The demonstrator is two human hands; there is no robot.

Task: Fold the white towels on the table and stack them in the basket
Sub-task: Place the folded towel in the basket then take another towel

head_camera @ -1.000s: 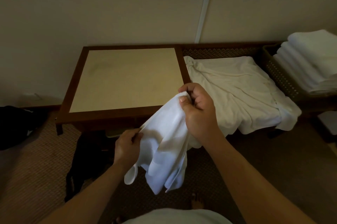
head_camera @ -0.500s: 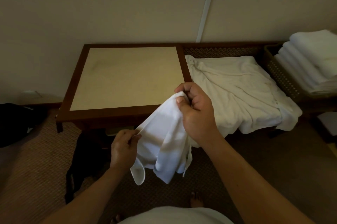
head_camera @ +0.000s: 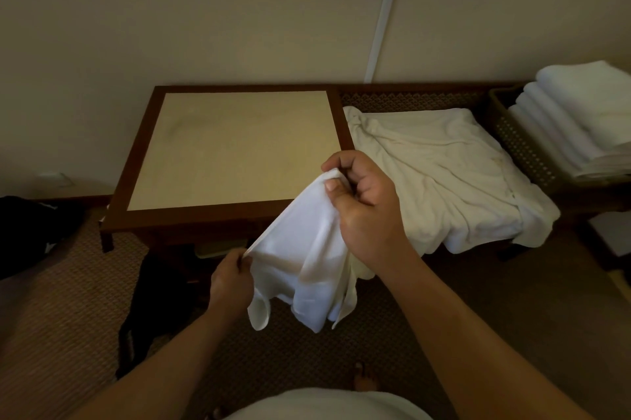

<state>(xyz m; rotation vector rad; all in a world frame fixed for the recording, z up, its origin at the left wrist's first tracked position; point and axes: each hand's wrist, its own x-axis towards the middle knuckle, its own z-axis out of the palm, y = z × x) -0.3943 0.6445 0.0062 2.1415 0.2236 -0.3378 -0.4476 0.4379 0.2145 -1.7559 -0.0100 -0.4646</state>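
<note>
Beige wall stands behind the surface (head_camera: 232, 150). Before its near edge, the right hand (head_camera: 367, 204) grips a white towel (head_camera: 307, 269) by a top corner; left hand (head_camera: 230, 283) fingers pinch its edge. Folded towels (head_camera: 577, 119) fill the basket (head_camera: 522, 146).

A wooden-framed table (head_camera: 143, 160) with a pale inset top is seen beside a low bench (head_camera: 409, 97), on which a crumpled white towel (head_camera: 440, 177) and a basket (head_camera: 522, 146) of folded towels (head_camera: 577, 115) are set.
</note>
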